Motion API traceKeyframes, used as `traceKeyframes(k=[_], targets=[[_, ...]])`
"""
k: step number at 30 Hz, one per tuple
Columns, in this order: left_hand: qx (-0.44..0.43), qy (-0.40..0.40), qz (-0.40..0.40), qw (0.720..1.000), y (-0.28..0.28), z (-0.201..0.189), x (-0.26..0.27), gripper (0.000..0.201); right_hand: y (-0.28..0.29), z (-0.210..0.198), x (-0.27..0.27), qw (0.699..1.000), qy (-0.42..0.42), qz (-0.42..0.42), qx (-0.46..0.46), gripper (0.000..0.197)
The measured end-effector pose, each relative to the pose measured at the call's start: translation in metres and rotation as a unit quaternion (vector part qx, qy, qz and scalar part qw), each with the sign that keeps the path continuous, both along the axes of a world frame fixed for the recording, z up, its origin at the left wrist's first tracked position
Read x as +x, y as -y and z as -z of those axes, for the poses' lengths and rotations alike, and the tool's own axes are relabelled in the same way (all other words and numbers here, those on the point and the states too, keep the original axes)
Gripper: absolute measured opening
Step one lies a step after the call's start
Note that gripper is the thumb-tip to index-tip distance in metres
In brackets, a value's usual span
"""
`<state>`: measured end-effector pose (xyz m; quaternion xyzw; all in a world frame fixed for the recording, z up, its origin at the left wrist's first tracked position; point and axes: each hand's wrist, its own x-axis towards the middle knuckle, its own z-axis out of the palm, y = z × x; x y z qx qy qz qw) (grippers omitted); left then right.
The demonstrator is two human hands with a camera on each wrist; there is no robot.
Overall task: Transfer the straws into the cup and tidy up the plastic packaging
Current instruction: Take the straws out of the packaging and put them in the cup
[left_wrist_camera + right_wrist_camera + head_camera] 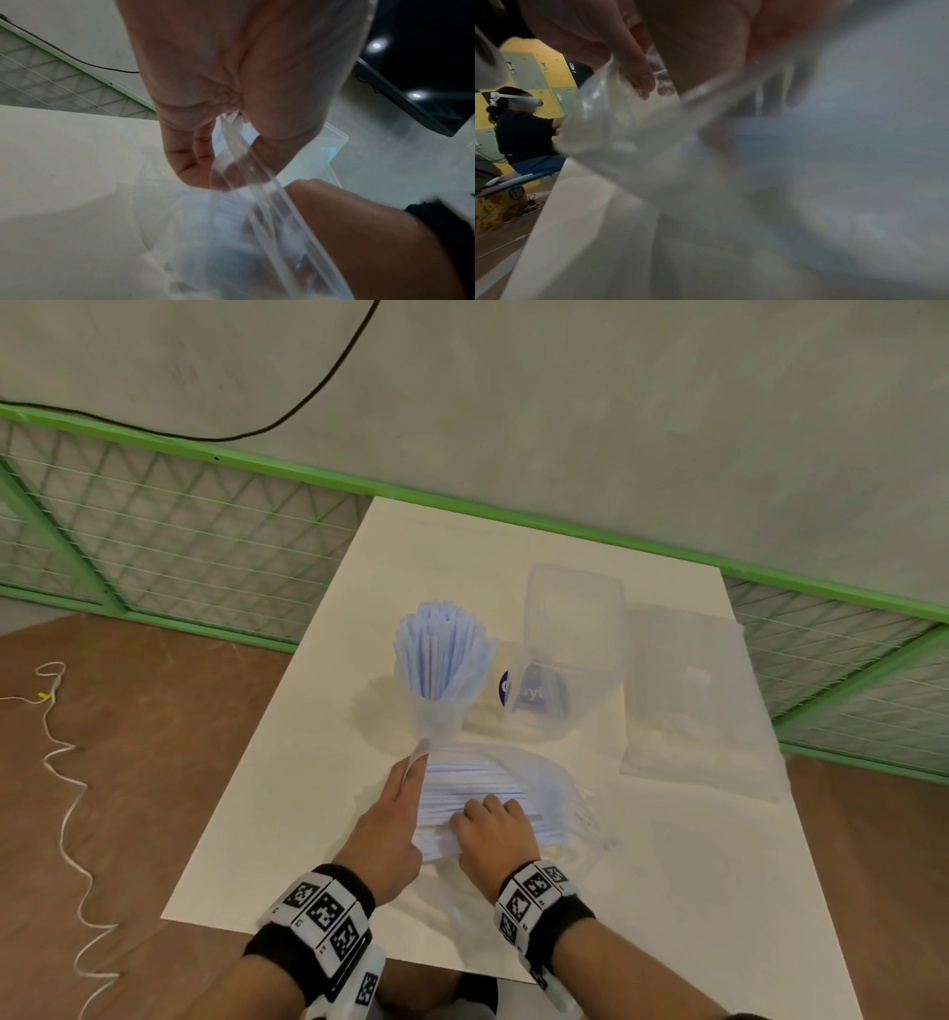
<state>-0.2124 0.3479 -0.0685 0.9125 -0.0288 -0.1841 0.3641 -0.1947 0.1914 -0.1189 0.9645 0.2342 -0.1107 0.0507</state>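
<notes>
about half done: one bundle of straws (442, 654) stands in the cup (442, 711) mid-desk, while the left hand (390, 834) pinches the bag (560, 793) mouth and the right hand (495, 834), fingers curled inside, grips the remaining straws (472, 783) near the desk's front edge.

Very close and blurred. Right hand (698, 46) at twelve o'clock, fingers curled down into clear plastic packaging (628, 130) that spreads from centre toward five o'clock. Pale blue straws (808, 138) at three o'clock, seen hazily through the film, fingertips against them; grip itself too smeared to read. Another fingertip (641, 81) at eleven o'clock, touching the raised plastic edge. Cream surface (577, 233) from seven to six o'clock. At nine o'clock, well apart, a seated person (523, 132) wearing a white headset, before yellow and grey lockers (541, 71). Wooden floor (498, 243) at eight o'clock.
</notes>
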Motion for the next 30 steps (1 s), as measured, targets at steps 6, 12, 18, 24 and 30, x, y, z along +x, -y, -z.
traceKeyframes(k=[6, 12, 18, 24, 30], targets=[[-0.005, -0.008, 0.004, 1.0, 0.0, -0.007, -0.001, 0.1, -0.004, 0.005, -0.002, 1.0, -0.024, 0.015, 0.004, 0.033], [0.005, -0.009, 0.003, 1.0, 0.001, -0.012, -0.001, 0.098, -0.004, 0.007, -0.001, 1.0, -0.015, 0.009, 0.005, 0.026], [0.021, 0.0, 0.006, 1.0, 0.0, -0.008, 0.0, 0.099, -0.003, 0.006, -0.002, 0.999, -0.033, 0.022, 0.01, 0.032], [0.008, -0.004, 0.003, 1.0, -0.001, -0.007, 0.0, 0.099, -0.004, -0.004, 0.003, 0.999, -0.048, -0.008, -0.012, 0.026], [-0.001, -0.002, 0.0, 1.0, -0.002, -0.003, 0.002, 0.103, -0.007, -0.005, 0.005, 0.997, -0.064, -0.018, -0.039, 0.027]])
